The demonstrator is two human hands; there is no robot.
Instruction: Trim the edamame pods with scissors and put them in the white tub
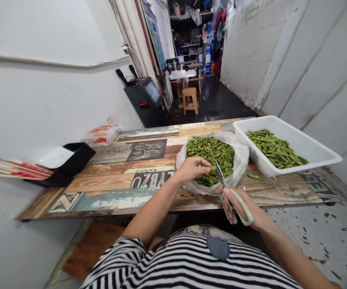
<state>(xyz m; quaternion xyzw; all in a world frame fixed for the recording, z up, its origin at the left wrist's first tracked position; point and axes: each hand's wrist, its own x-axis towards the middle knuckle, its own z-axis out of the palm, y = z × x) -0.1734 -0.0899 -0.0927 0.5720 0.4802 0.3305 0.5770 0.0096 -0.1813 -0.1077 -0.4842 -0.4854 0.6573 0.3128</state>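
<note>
Over a clear plastic bag [240, 160] full of green pods [203, 148], my left hand [191, 169] pinches a single green pod [213, 167] between its fingertips. My right hand [242, 206] grips a pair of scissors [242, 208] with pale green handles, fingers through the loops. The scissor blades point up and to the left, slightly apart, close to the pinched pod. Right of the bag, a white plastic tub [318, 154] holds more green pods [277, 150]. One loose pod [253, 176] lies on the table between bag and tub.
The wood-patterned table [107, 182] spans the view. At its left end are a black holder [81, 160] with red-wrapped chopsticks [25, 170] and a plastic package [103, 135]. Beyond the table stand a stool [190, 100], a small white table [188, 74] and stacked boxes [208, 56].
</note>
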